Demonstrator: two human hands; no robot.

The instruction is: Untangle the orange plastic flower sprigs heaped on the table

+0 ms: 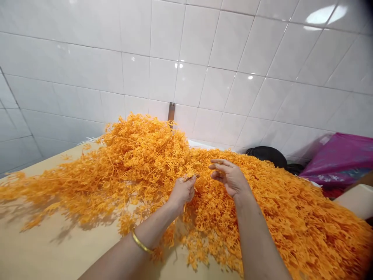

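Left hand (182, 192) pinched shut on orange strands (279, 210), seemingly to tease a few free; right hand (229, 177) open, empty, just beside.

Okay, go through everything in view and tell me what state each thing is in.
Left hand, pinching a tuft of strands
Right hand, open, empty, above the heap
Orange strands, loose heap spreading across the tabletop
Pale tabletop, partly covered
Gold bangle, on left wrist
Purple plastic, crumpled by the wall
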